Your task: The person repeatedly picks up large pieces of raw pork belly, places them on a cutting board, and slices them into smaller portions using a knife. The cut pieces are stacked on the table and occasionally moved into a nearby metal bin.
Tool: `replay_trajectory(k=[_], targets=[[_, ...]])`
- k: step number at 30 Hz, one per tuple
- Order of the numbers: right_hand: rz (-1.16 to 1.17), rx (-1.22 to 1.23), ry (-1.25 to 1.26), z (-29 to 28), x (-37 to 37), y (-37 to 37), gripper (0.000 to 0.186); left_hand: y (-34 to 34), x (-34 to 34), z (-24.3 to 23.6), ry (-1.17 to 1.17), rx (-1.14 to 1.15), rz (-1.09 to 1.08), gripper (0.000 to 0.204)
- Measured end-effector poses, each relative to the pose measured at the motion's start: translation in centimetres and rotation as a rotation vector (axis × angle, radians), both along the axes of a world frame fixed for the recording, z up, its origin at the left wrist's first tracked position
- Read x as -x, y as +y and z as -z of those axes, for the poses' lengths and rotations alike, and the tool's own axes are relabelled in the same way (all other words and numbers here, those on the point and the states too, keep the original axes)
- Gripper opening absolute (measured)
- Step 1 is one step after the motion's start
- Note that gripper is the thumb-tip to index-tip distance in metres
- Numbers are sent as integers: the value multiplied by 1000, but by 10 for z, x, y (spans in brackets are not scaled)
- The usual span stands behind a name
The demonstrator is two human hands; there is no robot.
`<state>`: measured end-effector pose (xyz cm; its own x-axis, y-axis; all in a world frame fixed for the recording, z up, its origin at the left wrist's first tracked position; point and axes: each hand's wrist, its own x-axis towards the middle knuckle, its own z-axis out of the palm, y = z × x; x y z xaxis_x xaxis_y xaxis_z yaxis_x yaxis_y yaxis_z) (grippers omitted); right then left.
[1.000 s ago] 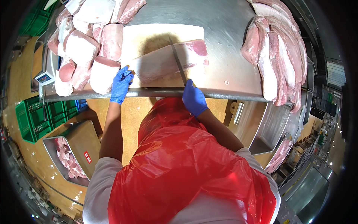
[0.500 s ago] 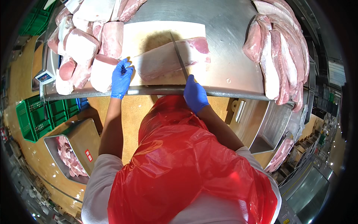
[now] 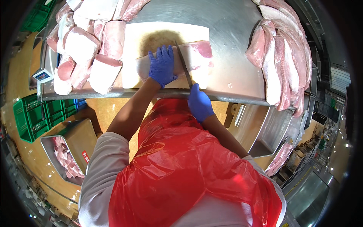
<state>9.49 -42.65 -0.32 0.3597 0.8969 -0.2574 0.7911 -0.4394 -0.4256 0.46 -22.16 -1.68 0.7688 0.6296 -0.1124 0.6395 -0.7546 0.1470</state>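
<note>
A pale pink slab of meat (image 3: 193, 56) lies across the white cutting board (image 3: 132, 34). My left hand (image 3: 162, 67), in a blue glove, rests flat on its left part with the fingers spread. In my blue-gloved right hand (image 3: 200, 101) is the handle of a long knife (image 3: 183, 63), gripped near the table's front edge. The blade slants away to the upper left over the meat, just right of my left hand. Whether the edge has entered the meat I cannot tell.
Cut meat pieces (image 3: 81, 43) crowd the steel table (image 3: 234, 38) on the left; long meat strips (image 3: 281, 60) are piled on the right. Below stand a metal bin (image 3: 85, 136) holding meat trimmings, green crates (image 3: 34, 117) and a steel tub (image 3: 274, 128).
My left hand has moved right, from beside the board's left edge onto the meat, and its fingers have spread. The knife stays over the meat in my right hand, nearly unmoved.
</note>
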Motion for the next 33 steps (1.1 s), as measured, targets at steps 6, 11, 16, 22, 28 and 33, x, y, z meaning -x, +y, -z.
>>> replay_trajectory(k=[6,11,16,22,28,33], targets=[[148,180,192,-42,-1,0,28,6,-7,-8,74,99,-38,117],[-92,-56,-25,24,-31,92,33,5,-9,-2,90,8,-39,113],[120,95,163,36,-36,108,29,14,-2,0,11,-23,-115,104],[71,370,175,-7,-28,-63,25,85,13,-17,-42,404,-198,81],[45,325,135,-48,-49,-121,19,112,123,86,-1191,1272,-272,52],[214,-51,96,-4,-59,-109,24,126,123,-30,-1951,1620,-500,57]])
